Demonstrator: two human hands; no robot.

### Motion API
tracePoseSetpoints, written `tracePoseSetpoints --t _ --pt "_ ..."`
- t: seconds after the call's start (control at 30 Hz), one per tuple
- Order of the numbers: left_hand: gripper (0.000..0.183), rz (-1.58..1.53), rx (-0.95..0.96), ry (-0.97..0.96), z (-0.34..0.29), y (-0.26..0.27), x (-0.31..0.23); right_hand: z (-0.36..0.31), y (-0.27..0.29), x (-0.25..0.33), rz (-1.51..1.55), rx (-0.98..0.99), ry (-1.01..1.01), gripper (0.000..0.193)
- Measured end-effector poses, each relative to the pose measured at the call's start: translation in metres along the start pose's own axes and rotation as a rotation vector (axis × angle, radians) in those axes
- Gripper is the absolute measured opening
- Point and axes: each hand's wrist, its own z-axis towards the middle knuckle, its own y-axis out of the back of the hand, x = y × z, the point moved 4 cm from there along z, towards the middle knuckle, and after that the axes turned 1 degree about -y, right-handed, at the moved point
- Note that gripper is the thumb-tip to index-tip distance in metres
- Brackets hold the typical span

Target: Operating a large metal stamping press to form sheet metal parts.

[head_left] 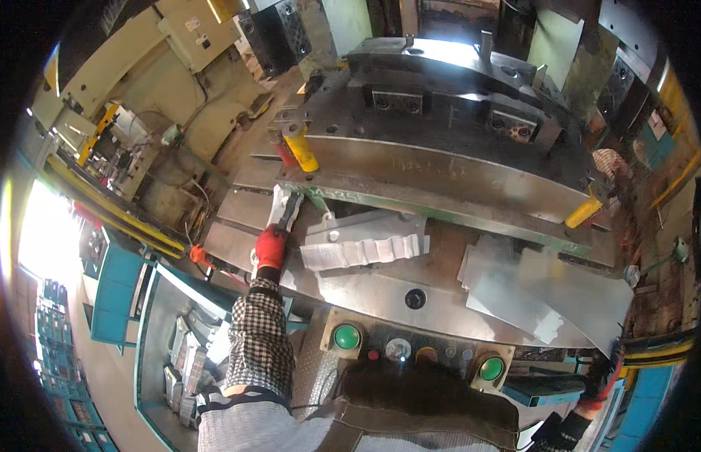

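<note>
My left hand (271, 247), in a red glove, is closed around a dark, long-handled tool (291, 209) whose exact kind I cannot make out. The tool lies against a small whitish piece (279, 202) at the left front of the press die (441, 162). Just right of that hand, a formed metal part (365, 252) with a ridged front rests on the steel bed. At the far lower right, my right hand (605, 383), gloved in red and black, is closed at the near corner of a flat sheet-metal blank (584, 294). Its fingertips are partly hidden.
More flat blanks (501, 290) overlap on the right of the bed. Yellow posts (300, 148) stand at the die's corners. In front is a control panel with green buttons (347, 337). A teal-edged bin (143, 361) with several formed parts stands at lower left.
</note>
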Motion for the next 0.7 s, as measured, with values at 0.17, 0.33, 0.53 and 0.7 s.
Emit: tracePoseSetpoints --t 0.17,0.33,0.53,0.7 --pt "0.038 -0.159 0.262 -0.054 0.008 -0.022 0.044 -0.004 0.039 -0.014 0.412 -0.208 -0.138 0.044" --pt "0.042 0.324 0.813 -0.357 0.046 0.032 -0.066 0.003 0.016 0.043 -0.152 -0.363 0.093 0.043" --pt "0.03 -0.307 0.094 -0.61 0.135 0.16 -0.315 -0.001 0.018 0.015 0.822 -0.346 -0.135 0.043" --pt "0.038 -0.071 -0.214 -0.877 0.24 0.122 -0.412 0.0 -0.005 0.037 0.648 -0.266 -0.105 0.043"
